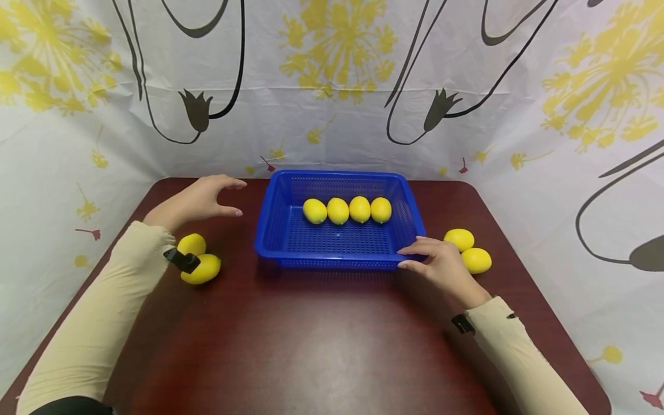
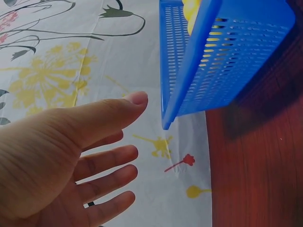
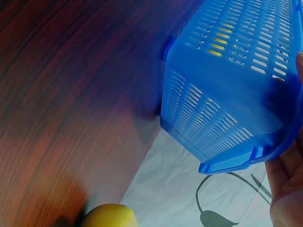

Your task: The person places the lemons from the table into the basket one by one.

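The blue basket sits on the table, with the wall cloth behind it. Inside the basket, four lemons lie in a row, nearer its back wall. Two more lemons lie to the left of the basket, and another two lie to its right.

The right hand is at the basket's front right corner. Its thumb and fingers pinch the rim there. The left hand is just left of the basket and does not touch it. Its fingers and thumb are wide apart, and it holds nothing.

The basket looks like thin plastic full of little holes, so it should be light. The lemons likely make up most of its weight. The sides seem stiff but might bend a bit. The rim looks smooth, so it could slip from a loose pinch. The best place to hold is the rim at both short ends of the basket. With just one corner held, it may tip, and the lemons inside could roll.
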### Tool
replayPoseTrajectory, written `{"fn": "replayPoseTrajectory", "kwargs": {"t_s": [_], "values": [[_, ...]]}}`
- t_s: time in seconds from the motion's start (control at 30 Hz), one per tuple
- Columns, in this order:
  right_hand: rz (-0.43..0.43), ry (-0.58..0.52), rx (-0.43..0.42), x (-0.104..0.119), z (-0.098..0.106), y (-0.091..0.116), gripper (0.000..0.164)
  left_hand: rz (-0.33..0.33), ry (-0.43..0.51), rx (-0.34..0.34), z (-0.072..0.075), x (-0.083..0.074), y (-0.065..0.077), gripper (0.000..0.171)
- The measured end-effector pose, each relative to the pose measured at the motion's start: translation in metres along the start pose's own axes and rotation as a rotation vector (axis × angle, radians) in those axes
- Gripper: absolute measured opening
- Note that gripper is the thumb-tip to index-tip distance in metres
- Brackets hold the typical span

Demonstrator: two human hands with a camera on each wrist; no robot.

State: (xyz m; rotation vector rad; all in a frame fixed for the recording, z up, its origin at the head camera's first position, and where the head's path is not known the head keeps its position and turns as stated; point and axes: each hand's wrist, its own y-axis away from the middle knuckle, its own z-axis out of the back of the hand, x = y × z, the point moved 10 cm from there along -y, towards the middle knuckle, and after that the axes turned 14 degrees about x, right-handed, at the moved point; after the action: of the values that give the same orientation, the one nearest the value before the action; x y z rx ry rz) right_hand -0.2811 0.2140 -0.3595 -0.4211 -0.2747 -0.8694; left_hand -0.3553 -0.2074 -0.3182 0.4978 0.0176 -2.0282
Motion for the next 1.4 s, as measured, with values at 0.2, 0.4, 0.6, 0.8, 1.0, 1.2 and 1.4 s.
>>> {"fn": "replayPoseTrajectory", "kwargs": {"t_s": [0.2, 0.4, 0.6, 0.8, 1.0, 1.2, 1.4], "values": [[0.004, 0.010, 0.002, 0.001, 0.000, -0.001, 0.027, 0.034, 0.024, 0.006, -0.009, 0.010, 0.016, 0.064], [0.017, 0.009, -0.005, 0.001, 0.001, -0.001, 0.027, 0.047, -0.024, 0.031, -0.018, 0.014, 0.028, 0.066], [0.024, 0.010, -0.007, 0.001, 0.002, -0.001, 0.027, 0.077, -0.049, 0.074, -0.032, 0.020, 0.040, 0.065], [0.017, 0.001, -0.003, 0.000, 0.001, -0.001, 0.027, 0.125, -0.018, 0.123, -0.049, 0.028, 0.051, 0.060], [0.021, -0.008, -0.002, 0.002, 0.002, -0.001, 0.027, 0.134, -0.017, 0.173, -0.066, 0.028, 0.060, 0.056], [0.012, -0.007, 0.001, 0.002, 0.002, -0.001, 0.026, 0.128, -0.009, 0.179, -0.079, 0.031, 0.066, 0.058], [0.007, -0.007, 0.003, 0.002, 0.002, -0.002, 0.026, 0.114, -0.012, 0.144, -0.086, 0.032, 0.071, 0.055]]}}
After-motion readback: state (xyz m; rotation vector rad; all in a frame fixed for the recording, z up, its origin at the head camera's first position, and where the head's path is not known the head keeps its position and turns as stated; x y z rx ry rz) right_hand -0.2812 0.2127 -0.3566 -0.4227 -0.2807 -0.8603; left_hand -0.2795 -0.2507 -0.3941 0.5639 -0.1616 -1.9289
